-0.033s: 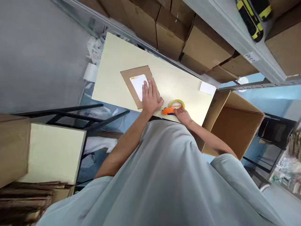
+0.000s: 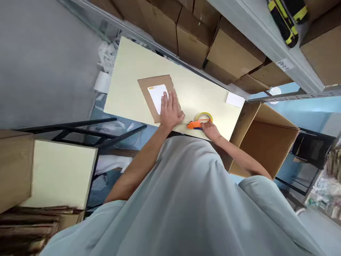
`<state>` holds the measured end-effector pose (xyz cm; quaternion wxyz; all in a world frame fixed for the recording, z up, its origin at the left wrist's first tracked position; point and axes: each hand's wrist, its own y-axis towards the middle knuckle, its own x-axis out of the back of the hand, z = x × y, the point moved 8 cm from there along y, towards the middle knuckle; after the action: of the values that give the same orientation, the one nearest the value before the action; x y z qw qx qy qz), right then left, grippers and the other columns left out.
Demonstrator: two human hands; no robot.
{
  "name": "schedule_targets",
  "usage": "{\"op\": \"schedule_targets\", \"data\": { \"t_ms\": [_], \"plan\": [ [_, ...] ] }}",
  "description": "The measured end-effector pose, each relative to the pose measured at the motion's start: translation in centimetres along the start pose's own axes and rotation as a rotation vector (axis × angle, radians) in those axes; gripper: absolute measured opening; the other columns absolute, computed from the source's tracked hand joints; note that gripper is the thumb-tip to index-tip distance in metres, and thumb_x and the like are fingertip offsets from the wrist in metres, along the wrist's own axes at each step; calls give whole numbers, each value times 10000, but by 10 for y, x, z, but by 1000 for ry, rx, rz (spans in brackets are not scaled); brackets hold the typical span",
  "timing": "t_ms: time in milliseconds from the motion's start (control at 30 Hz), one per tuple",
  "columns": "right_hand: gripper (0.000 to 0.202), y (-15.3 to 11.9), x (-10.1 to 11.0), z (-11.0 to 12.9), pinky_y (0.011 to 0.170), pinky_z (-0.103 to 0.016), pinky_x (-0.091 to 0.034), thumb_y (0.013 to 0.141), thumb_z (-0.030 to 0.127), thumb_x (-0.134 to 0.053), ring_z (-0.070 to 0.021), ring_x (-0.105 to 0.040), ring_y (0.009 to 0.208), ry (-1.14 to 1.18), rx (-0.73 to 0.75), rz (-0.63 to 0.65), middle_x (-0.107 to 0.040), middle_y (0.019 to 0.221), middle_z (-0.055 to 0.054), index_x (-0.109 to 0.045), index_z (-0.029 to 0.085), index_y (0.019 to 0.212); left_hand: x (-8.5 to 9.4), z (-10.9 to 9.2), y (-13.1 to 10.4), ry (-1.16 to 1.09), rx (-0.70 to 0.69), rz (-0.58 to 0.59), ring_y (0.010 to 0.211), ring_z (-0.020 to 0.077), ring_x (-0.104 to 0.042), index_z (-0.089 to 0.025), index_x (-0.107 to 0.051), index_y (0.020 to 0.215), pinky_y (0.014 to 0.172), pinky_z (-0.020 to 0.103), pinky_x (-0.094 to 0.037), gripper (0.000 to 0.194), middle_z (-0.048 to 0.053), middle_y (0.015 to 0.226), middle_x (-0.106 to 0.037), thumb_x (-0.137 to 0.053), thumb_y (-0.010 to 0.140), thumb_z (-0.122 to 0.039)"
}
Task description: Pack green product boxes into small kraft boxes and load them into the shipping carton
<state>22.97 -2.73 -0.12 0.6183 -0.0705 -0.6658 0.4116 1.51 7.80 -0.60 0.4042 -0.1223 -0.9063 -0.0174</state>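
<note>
A flat brown cardboard piece (image 2: 149, 93) with a white label (image 2: 155, 95) lies on the cream table (image 2: 128, 71). My left hand (image 2: 169, 111) rests flat on its right part, over the label's edge, fingers slightly apart. To the right, my right hand (image 2: 210, 131) is closed round an orange tape dispenser (image 2: 194, 124) that carries a roll of yellowish tape (image 2: 204, 116). Between the dispenser and the cardboard's lower right corner a faint strip of tape seems to stretch.
Brown boxes (image 2: 191, 44) line a shelf behind the table. An open carton (image 2: 269, 145) stands at the table's right end. A white paper (image 2: 234, 99) lies near the right edge. Black and yellow tools (image 2: 285, 23) sit on the upper shelf.
My right hand and the tape dispenser have moved a little to the right, away from the cardboard. The cardboard and my left hand have barely shifted.
</note>
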Motion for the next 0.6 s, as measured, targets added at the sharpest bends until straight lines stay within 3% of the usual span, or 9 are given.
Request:
{"op": "schedule_targets", "data": {
  "t_ms": [133, 233, 300, 433, 600],
  "plan": [
    [367, -45, 3, -83, 1164, -468, -471, 1154, 181, -432, -371, -752, 1179, -37, -155, 59, -813, 1234, -290, -661, 0, 1377, 3, 4, -1, -58, -53, 37, 1790, 458, -71, -68, -381, 1785, 1470, 689, -43, 1024, 197, 1898, -258, -700, 847, -327],
    [418, -46, 24, -109, 1107, -480, -469, 1164, 276, -424, -402, -755, 1141, -55, -241, -1, -804, 1202, -319, -616, -21, 1386, 3, 3, -4, -78, -72, 35, 1792, 447, -99, -89, -405, 1775, 1469, 691, -58, 1003, 169, 1901, -263, -692, 841, -313],
    [437, -27, 42, -105, 1096, -487, -461, 1156, 299, -412, -413, -759, 1118, -37, -266, -64, -802, 1192, -318, -592, -23, 1390, 1, 0, -8, -80, -96, 45, 1790, 444, -120, -92, -414, 1771, 1476, 673, -66, 1016, 165, 1897, -281, -701, 817, -294],
    [500, 28, 71, -73, 1137, -522, -447, 1129, 313, -429, -424, -761, 1121, 23, -302, -136, -799, 1209, -330, -550, -66, 1431, -5, -6, -20, -46, -115, 59, 1787, 431, -154, -94, -433, 1761, 1490, 633, -56, 1040, 169, 1881, -325, -710, 770, -244],
    [621, 69, 95, -35, 1148, -533, -488, 1189, 389, -400, -421, -777, 1172, 105, -259, -153, -786, 1218, -340, -480, -107, 1554, -6, -6, -30, -53, -70, 17, 1787, 384, -193, -129, -460, 1747, 1486, 632, -63, 896, 149, 1859, -381, -644, 882, -274]
  ]
}}
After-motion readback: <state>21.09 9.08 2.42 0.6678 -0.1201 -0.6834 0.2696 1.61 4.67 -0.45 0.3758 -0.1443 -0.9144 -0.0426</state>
